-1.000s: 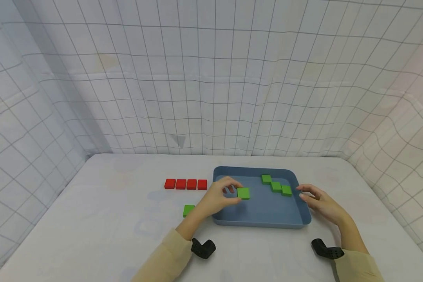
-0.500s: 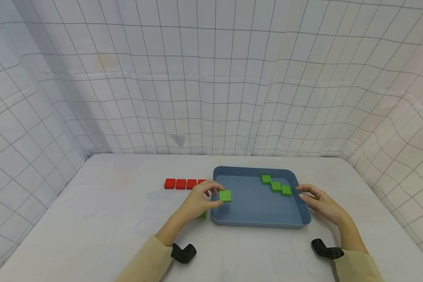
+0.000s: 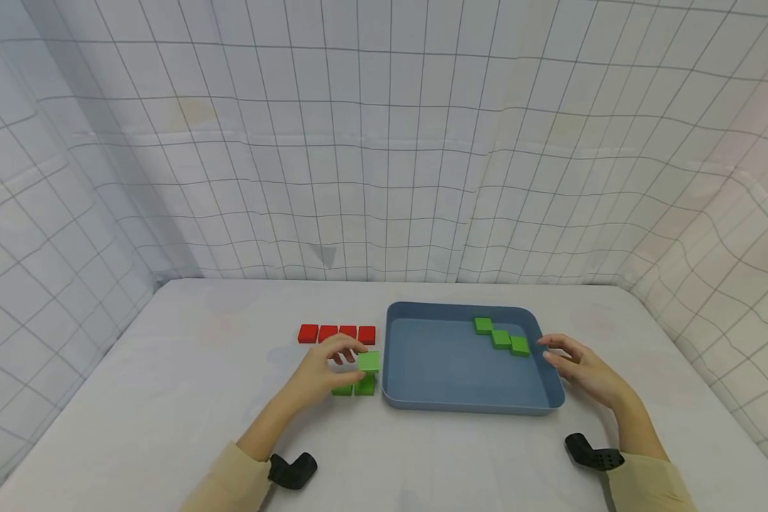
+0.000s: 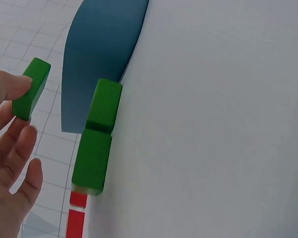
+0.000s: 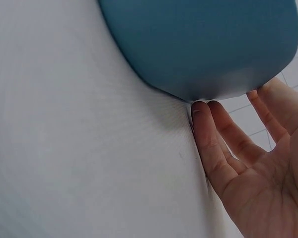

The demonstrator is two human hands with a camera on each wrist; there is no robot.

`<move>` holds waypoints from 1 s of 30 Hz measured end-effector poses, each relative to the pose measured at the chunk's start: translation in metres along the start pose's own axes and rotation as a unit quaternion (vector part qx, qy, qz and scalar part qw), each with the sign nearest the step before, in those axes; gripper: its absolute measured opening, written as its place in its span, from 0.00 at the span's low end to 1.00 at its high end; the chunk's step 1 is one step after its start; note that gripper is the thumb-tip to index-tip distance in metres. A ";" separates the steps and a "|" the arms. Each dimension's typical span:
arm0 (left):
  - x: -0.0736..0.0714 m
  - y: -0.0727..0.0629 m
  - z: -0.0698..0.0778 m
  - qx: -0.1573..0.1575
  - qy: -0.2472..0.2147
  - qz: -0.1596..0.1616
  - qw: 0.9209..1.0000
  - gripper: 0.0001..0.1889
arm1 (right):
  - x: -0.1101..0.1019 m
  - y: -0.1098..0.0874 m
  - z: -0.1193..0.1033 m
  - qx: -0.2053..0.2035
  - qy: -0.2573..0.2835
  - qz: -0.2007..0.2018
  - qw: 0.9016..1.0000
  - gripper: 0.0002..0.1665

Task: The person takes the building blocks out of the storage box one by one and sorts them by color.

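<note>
Between thumb and fingers my left hand pinches a green square block, held up just left of the blue tray. Below it on the table, two more green blocks sit side by side, partly hidden by the hand in the head view. Behind them runs a row of several red blocks. Inside the tray, toward its back right, lie three green blocks set corner to corner. My right hand rests at the tray's right side, fingers loosely bent, fingertips right at the rim.
A white table carries everything. Checked white cloth hangs behind and along both sides. Black wrist cameras are strapped on both wrists, below tan sleeves.
My left hand has carried the green block leftward from over the tray to above the green blocks on the table. The right hand has stayed at the tray's side.
</note>
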State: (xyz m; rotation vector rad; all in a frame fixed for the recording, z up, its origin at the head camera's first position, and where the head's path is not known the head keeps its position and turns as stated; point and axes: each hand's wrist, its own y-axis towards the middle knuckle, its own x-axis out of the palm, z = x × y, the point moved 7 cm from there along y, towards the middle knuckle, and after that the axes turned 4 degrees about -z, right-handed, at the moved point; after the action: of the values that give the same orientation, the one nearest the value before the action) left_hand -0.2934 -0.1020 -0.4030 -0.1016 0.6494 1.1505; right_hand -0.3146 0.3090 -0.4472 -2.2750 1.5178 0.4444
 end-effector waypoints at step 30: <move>-0.044 -0.040 -0.051 0.023 0.067 -0.034 0.997 0.15 | 0.000 0.000 -0.001 0.004 -0.002 0.003 1.000 0.27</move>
State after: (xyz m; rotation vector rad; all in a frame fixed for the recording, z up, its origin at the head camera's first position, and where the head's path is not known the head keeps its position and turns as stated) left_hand -0.2910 -0.1752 -0.4311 -0.1623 0.7847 1.0683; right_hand -0.3145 0.3088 -0.4463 -2.2636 1.5210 0.4438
